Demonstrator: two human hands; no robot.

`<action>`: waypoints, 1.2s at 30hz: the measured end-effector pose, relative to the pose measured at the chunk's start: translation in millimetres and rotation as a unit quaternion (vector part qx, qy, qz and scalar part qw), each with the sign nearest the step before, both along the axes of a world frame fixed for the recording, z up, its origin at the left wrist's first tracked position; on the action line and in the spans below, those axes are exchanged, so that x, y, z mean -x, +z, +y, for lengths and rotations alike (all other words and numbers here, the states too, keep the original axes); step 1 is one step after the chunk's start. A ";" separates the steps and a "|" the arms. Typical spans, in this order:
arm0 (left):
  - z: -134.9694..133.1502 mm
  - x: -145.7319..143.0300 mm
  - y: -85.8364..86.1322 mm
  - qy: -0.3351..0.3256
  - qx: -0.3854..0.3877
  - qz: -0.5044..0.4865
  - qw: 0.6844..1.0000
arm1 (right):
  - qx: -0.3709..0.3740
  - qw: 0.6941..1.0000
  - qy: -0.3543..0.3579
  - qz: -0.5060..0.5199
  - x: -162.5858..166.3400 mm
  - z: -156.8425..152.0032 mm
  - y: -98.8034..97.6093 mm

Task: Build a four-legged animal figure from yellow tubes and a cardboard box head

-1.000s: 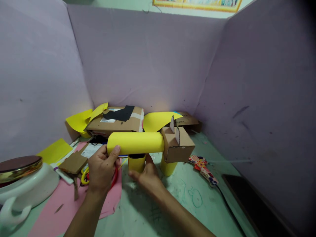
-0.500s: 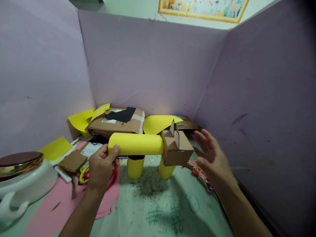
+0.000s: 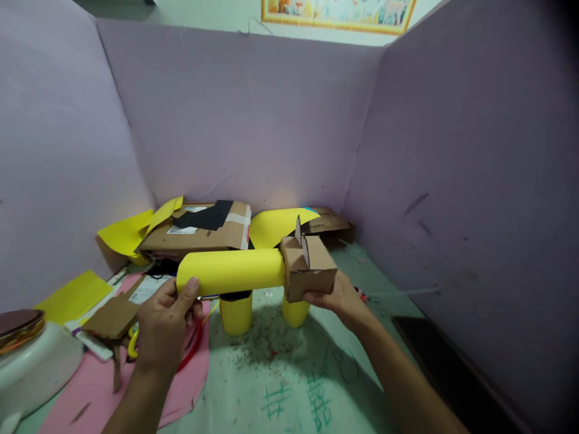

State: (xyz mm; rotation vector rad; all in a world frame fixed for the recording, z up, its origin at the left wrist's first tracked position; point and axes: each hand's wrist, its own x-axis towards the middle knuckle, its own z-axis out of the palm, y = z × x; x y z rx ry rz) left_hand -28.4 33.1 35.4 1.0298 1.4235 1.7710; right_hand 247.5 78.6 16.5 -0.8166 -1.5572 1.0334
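Note:
A long yellow paper tube [image 3: 235,269] lies level in the air, with a small cardboard box [image 3: 312,282] fixed at its right end. Two upright cardboard flaps [image 3: 303,244] rise from the box like ears. My left hand [image 3: 167,319] pinches the tube's left end, thumb in front. My right hand [image 3: 339,298] grips the box from its right side, thumb at the lower front edge and other fingers hidden behind. Two short yellow paper cylinders [image 3: 236,314] stand on the table below the tube; whether they touch it I cannot tell.
Behind lies a large cardboard box [image 3: 203,232] with black paper [image 3: 205,217] on top. Yellow sheets [image 3: 274,226], cardboard scraps and pink paper [image 3: 97,398] lie about. At the left stands a white pot [image 3: 36,361]. Dark crumbs [image 3: 262,349] dot the table; purple panels [image 3: 244,120] surround it.
My right hand, open and apart from the cardboard box before, has moved in and taken hold of it. My left hand keeps its grip on the tube. The camera view has turned slightly right.

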 end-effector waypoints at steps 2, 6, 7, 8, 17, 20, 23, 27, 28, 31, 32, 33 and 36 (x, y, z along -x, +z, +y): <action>0.5 0.8 -0.5 -0.003 0.003 -0.001 1.000 | -0.004 1.000 -0.003 -0.005 -0.1 0.2 -2.4; -0.7 0.6 2.1 -0.006 0.004 0.031 0.999 | -0.006 1.000 -0.010 -0.016 -1.7 1.1 -8.6; -1.5 0.0 3.5 -0.006 0.004 0.041 0.999 | -0.008 1.000 -0.014 -0.020 -2.2 1.6 -10.0; -2.5 -0.7 5.1 -0.005 0.004 0.051 0.999 | -0.012 0.999 -0.017 -0.026 -2.6 2.1 -11.4; -1.6 -5.0 -0.7 -0.016 -0.045 0.058 0.997 | -0.032 0.992 -0.076 -0.096 -9.2 5.6 -18.5; -0.7 -4.6 -5.8 0.001 -0.051 0.053 0.997 | -0.026 0.988 -0.091 -0.119 -11.0 7.2 -19.7; -2.3 -4.3 -5.6 0.031 -0.056 0.059 0.996 | -0.031 0.986 -0.104 -0.125 -11.0 8.0 -21.1; -3.3 -3.1 -3.6 0.075 -0.061 0.066 0.993 | -0.012 0.986 -0.115 -0.122 -12.6 7.9 -24.3; -2.9 -2.5 -3.7 0.084 -0.061 0.064 0.993 | -0.004 0.986 -0.111 -0.124 -13.6 8.0 -24.7; -0.9 -0.3 -5.0 0.104 -0.060 0.048 0.992 | -0.009 0.987 -0.094 -0.127 -16.8 8.8 -25.2; -0.3 0.3 -5.5 0.106 -0.061 0.040 0.992 | -0.013 0.988 -0.091 -0.127 -17.6 9.4 -25.2; 0.1 0.9 -5.8 0.106 -0.061 0.033 0.992 | -0.017 0.988 -0.088 -0.126 -18.1 9.9 -25.4; 0.3 1.3 -5.9 0.103 -0.061 0.019 0.993 | -0.018 0.989 -0.084 -0.119 -17.8 10.8 -25.4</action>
